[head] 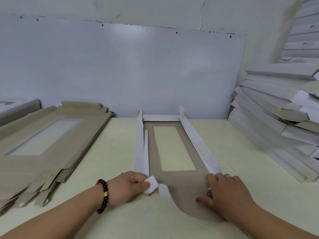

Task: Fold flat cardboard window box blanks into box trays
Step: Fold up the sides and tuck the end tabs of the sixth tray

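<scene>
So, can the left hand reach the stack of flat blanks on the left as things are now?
Probably yes, once it lets go: the left hand pinches a corner flap of the box blank, and only bare table separates it from the stack of flat blanks.

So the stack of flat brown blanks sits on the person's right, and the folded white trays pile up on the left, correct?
Not quite: the sides are swapped. The head view shows the flat brown blanks on the person's left and the folded white trays piled on the right.

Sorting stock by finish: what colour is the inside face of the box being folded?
Grey-brown inside face, seen in the head view.
</scene>
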Tool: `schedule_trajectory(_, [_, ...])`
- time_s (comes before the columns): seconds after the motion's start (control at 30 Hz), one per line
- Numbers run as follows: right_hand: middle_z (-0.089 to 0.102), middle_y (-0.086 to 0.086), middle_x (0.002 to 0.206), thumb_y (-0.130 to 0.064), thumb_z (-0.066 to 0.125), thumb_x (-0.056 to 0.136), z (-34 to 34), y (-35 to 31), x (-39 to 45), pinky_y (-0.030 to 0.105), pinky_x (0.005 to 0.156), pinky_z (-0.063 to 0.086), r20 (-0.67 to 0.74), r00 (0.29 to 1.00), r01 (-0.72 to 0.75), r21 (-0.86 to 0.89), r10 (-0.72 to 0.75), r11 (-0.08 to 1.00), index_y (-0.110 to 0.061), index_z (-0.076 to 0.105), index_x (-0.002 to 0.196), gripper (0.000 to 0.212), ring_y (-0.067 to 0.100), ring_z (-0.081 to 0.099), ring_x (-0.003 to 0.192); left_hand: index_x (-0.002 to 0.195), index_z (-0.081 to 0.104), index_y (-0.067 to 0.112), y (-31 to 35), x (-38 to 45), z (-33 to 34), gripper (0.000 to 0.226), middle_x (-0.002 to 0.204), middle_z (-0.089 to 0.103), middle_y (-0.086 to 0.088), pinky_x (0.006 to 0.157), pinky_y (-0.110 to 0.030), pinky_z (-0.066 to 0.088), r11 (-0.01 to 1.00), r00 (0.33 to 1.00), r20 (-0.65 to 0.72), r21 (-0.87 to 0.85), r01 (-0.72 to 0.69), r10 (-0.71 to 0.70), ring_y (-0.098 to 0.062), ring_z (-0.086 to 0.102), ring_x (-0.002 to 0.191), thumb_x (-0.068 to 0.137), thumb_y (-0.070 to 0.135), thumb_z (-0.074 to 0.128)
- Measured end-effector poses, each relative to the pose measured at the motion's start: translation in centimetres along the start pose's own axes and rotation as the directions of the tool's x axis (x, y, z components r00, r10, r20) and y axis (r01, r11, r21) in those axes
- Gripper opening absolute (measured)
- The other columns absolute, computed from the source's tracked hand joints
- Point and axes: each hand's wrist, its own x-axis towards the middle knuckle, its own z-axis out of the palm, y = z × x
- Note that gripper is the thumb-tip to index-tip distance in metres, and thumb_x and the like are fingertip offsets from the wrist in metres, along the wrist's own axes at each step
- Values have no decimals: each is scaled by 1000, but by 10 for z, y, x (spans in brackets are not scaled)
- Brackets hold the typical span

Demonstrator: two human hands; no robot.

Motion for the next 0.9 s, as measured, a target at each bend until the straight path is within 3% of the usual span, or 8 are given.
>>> schedule_trajectory(0.07, [56, -6, 109, -84, 18, 77, 0, -1, 0, 34, 78, 33, -2, 1000, 1, -9, -1, 1000, -28, 44, 114, 72, 19, 56, 101, 70, 65, 25, 3, 7, 6, 33, 89, 71, -3, 96, -51, 42, 999, 997, -77, -22, 25, -26, -24, 58, 86, 85, 49, 48])
schedule_trajectory(0.13, [56, -5, 108, -83, 18, 77, -1, -1, -1, 34, 77, 31, 3, 1000, 0, -17, 0, 1000, -28, 44, 113, 70, 19, 56, 100, 67, 55, 24, 2, 13, 12, 34, 79, 70, 7, 87, -43, 47, 996, 987, -156, 63, 56, -46, -19, 57, 78, 96, 38, 44])
schedule_trajectory(0.23, [56, -4, 109, -82, 20, 79, -2, -2, -1, 35, 79, 32, 14, 1000, -4, -14, 4, 1000, -27, 44, 112, 69, 20, 56, 101, 70, 41, 26, 1, 18, 21, 30, 77, 53, 7, 68, -32, 39, 975, 975, -222, 221, 36, 14, -14, 44, 71, 100, 31, 43])
schedule_trajectory(0.37, [55, -2, 111, -74, 22, 86, -6, -2, -2, 35, 84, 34, 35, 999, 31, -15, -30, 999, -25, 43, 114, 60, 22, 54, 103, 99, 38, 28, 3, 12, 30, 6, 101, 38, 7, 83, -27, 36, 820, 955, -232, 572, -18, 183, -18, 41, 94, 100, 34, 37])
schedule_trajectory(0.53, [50, -1, 102, -36, 29, 89, -17, 21, -4, 33, 76, 29, 101, 975, 189, 111, -200, 976, -25, 37, 109, 25, 23, 40, 89, 95, 28, 22, -2, 7, 19, 11, 103, 37, 4, 84, -26, 37, 734, 963, -110, 670, -110, 245, -18, 40, 93, 94, 21, 39])
schedule_trajectory(0.7, [52, -8, 92, -26, 34, 93, -23, 51, 11, 32, 75, 45, 203, 940, 186, 371, -275, 910, -34, 40, 93, 9, 16, 52, 84, 95, 46, 23, -1, 17, 21, 10, 98, 44, 7, 85, -25, 36, 680, 959, -118, 727, -93, 256, -16, 42, 98, 98, 25, 38])
schedule_trajectory(0.8, [54, -14, 98, -25, 43, 97, -21, 58, 22, 25, 82, 46, 92, 920, 311, 424, -381, 851, -28, 55, 95, 12, 8, 54, 90, 95, 57, 22, -1, 21, 23, 16, 97, 53, 8, 81, -22, 37, 677, 939, -161, 730, -94, 305, -13, 44, 96, 96, 28, 42])
schedule_trajectory(0.9, [48, -24, 89, -19, 51, 97, -17, 59, 27, 11, 80, 38, -37, 904, 394, 456, -425, 798, -21, 66, 95, 15, -9, 47, 85, 89, 61, 22, -3, 24, 26, 17, 88, 53, 11, 78, -21, 38, 720, 923, -212, 688, -92, 320, -11, 47, 93, 95, 29, 46])
